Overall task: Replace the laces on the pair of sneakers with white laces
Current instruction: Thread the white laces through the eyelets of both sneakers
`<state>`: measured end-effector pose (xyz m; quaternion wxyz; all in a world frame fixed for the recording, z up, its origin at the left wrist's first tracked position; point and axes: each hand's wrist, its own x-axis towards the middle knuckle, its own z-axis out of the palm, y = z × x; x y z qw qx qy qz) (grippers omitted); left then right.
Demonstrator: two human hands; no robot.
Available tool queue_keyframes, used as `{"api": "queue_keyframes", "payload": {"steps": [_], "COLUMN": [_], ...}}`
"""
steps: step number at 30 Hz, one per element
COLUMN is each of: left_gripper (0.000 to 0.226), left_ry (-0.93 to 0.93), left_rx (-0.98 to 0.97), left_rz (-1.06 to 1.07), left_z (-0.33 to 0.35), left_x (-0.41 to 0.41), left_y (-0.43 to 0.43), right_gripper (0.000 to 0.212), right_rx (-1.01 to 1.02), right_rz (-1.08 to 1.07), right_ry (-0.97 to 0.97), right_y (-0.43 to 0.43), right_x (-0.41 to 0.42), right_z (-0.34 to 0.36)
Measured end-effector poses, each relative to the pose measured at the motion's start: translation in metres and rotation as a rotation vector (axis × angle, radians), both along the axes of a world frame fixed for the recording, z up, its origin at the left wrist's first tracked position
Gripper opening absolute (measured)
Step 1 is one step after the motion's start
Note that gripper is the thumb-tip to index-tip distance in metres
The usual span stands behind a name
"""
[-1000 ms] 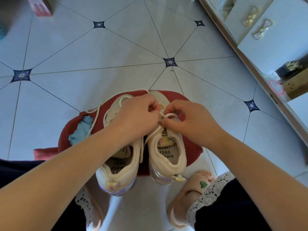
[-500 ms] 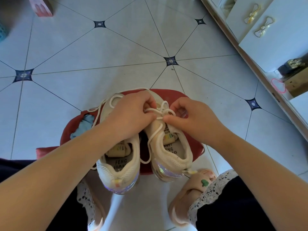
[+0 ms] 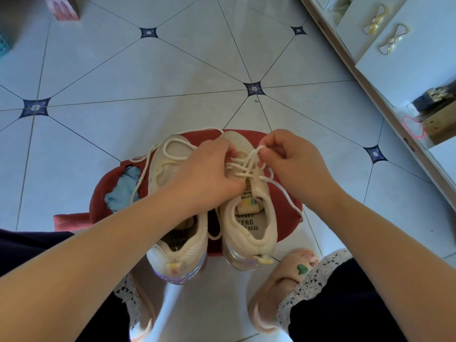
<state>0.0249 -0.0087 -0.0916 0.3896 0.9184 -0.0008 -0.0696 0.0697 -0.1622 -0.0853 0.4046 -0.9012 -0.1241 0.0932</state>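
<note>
Now | right hand point(image 3: 296, 164) pinches cord lace point(image 3: 249, 157) | left hand point(image 3: 207, 174) holds knit sneaker point(image 3: 267, 230)

Head-worn camera looks steeply down, seemingly close above the floor point(image 3: 153, 77).

Right grip point(image 3: 294, 160) pinching white lace point(image 3: 246, 166), left grip point(image 3: 207, 174) holding the half-laced sneaker point(image 3: 270, 225), red stool point(image 3: 286, 227) beneath

Even, cool daylight; the floor point(image 3: 172, 77) shows soft glare, wide-angle bending at the edges, and slightly blurred corners.
</note>
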Motion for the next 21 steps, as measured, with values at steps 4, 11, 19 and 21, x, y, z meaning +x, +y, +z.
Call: {"api": "queue_keyframes", "payload": {"steps": [4, 11, 19, 21], "left_gripper": [0.025, 0.017, 0.019, 0.019], "left_ry": [0.053, 0.068, 0.068, 0.073], "left_rx": [-0.008, -0.045, -0.068, -0.058], "left_rz": [0.026, 0.068, 0.093, 0.091], "left_z": [-0.003, -0.001, -0.001, 0.000], "left_x": [0.002, 0.001, 0.003, 0.003], "left_y": [0.001, 0.004, 0.003, 0.002], "right_gripper": [0.025, 0.029, 0.012, 0.004], "right_rx": [-0.106, -0.167, 0.019, -0.009], "right_rz": [0.026, 0.038, 0.052, 0.160], "right_ry": [-0.022, 0.004, 0.290, 0.352], "right_y": [0.000, -0.015, -0.019, -0.020], "right_x": [0.000, 0.013, 0.004, 0.002], "right_z": [0.001, 0.017, 0.011, 0.013]}}
